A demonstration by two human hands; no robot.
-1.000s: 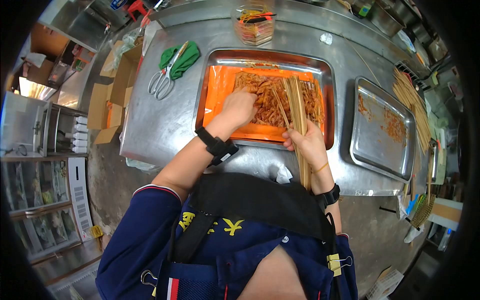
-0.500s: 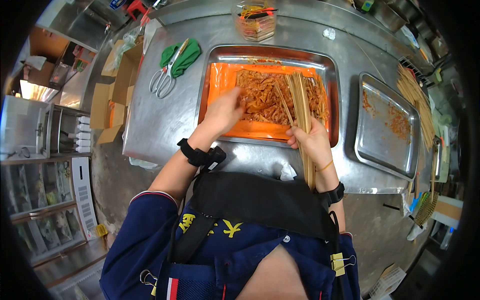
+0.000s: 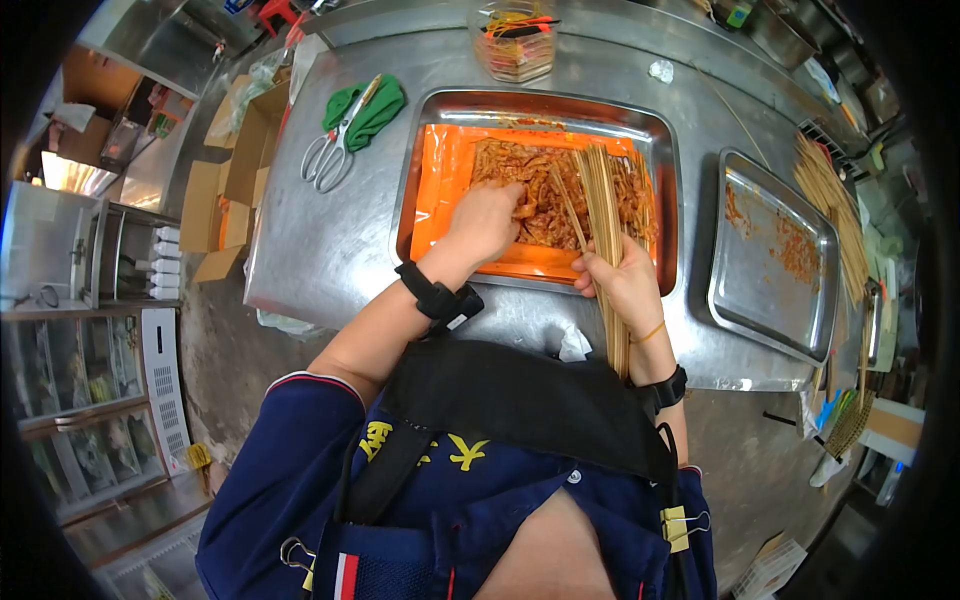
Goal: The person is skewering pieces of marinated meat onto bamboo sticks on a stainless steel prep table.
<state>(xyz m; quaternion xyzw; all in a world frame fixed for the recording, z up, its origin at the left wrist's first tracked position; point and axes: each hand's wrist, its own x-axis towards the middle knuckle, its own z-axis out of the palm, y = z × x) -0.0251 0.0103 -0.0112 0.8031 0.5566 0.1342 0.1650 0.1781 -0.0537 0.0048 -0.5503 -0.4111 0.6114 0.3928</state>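
Observation:
A steel tray (image 3: pixel 410 170) lined with orange plastic holds a heap of reddish marinated meat strips (image 3: pixel 540 185). My left hand (image 3: pixel 487 220) reaches into the near left part of the heap, fingers pinched on a piece of meat. My right hand (image 3: pixel 625 280) grips a bundle of bamboo skewers (image 3: pixel 603 215), whose tips fan out over the meat. One skewer leans left of the bundle. Both wrists carry black bands.
A second steel tray (image 3: pixel 770 290) with sauce smears lies to the right, with loose skewers (image 3: pixel 830 205) beyond it. Scissors (image 3: pixel 330 150) on a green cloth lie left of the meat tray. A clear container (image 3: pixel 515 45) stands at the back. Cardboard boxes (image 3: pixel 225 190) stand beyond the table's left edge.
My left hand drew back toward the tray's near left edge half a second ago, then moved forward into the meat again. The right hand and skewers stayed almost still.

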